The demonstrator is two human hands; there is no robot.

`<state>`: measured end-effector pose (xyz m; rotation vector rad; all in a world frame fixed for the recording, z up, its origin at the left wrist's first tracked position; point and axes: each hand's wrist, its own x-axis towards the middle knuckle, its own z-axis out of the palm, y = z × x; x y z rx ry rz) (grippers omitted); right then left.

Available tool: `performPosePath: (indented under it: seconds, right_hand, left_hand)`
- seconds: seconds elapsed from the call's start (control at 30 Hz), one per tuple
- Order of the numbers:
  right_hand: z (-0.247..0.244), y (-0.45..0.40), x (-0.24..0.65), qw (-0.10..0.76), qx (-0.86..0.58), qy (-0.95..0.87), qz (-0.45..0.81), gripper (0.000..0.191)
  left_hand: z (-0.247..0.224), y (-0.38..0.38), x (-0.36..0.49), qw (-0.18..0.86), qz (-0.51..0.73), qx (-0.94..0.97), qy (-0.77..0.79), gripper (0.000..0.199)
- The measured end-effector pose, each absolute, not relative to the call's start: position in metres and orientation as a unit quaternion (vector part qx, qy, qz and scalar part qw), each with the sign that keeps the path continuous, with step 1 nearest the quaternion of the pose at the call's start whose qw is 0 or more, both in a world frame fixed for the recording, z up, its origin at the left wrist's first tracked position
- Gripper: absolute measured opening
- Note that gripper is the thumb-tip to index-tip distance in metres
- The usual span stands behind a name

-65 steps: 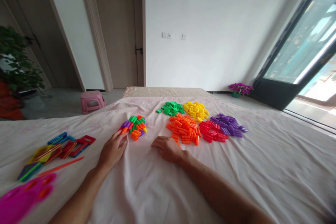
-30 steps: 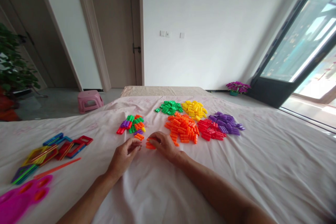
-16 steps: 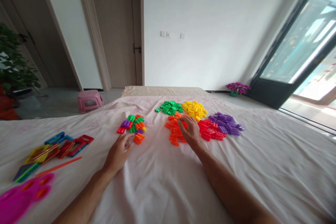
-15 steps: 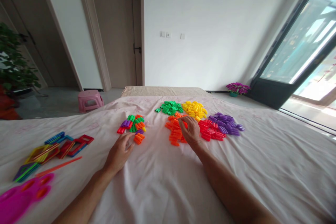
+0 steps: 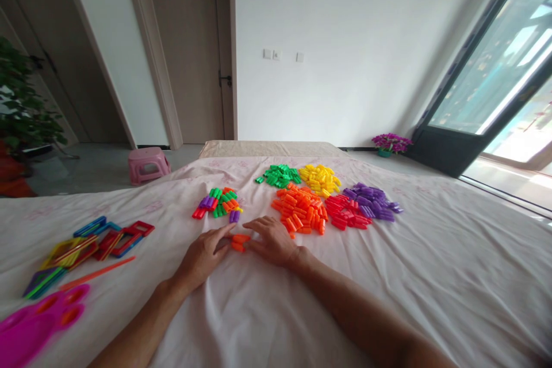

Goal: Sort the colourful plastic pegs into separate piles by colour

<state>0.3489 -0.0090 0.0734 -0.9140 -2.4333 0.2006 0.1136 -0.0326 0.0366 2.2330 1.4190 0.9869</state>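
Two small orange plastic building pieces (image 5: 240,242) lie between my hands, low over the cloth. My left hand (image 5: 203,255) has its thumb and fingers closed on their left end. From the right, my right hand (image 5: 272,240) closes its thumb and fingers about the other end; part of its grip is hidden. Just beyond is a cluster of joined pieces (image 5: 221,204) in green, red, orange and purple, with a purple piece (image 5: 234,216) at its near edge. A heap of loose orange pieces (image 5: 302,210) lies beyond my right hand.
Green (image 5: 279,176), yellow (image 5: 319,179), red (image 5: 345,211) and purple heaps (image 5: 374,202) surround the orange one. At left on the pink cloth (image 5: 276,310) lie coloured frame tiles (image 5: 110,238), an orange stick (image 5: 98,273) and a magenta plastic shape (image 5: 32,328).
My right hand has come left from the orange heap to my left hand. The orange pieces by my left hand have shifted nearer to me, and the purple piece now shows more fully.
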Motion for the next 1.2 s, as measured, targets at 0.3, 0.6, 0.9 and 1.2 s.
performPosePath:
  seconds: [0.3,0.6,0.9,1.2]
  right_hand:
    - [0.065,-0.014,0.334,0.231,-0.325,-0.915,0.059,0.026]
    - [0.094,0.008,0.381,0.367,-0.414,-0.833,-0.032,0.027]
    - [0.1,0.015,0.416,0.397,-0.461,-0.79,-0.078,0.021]
    - [0.082,-0.014,0.358,0.278,-0.259,-0.924,0.047,0.02]
  left_hand:
    - [0.045,-0.034,0.115,0.223,0.373,0.728,0.531,0.049]
    - [0.037,-0.031,0.111,0.213,0.356,0.739,0.531,0.038]
    - [0.04,-0.032,0.112,0.166,0.348,0.762,0.52,0.028]
    - [0.044,-0.03,0.108,0.085,0.381,0.754,0.528,0.028]
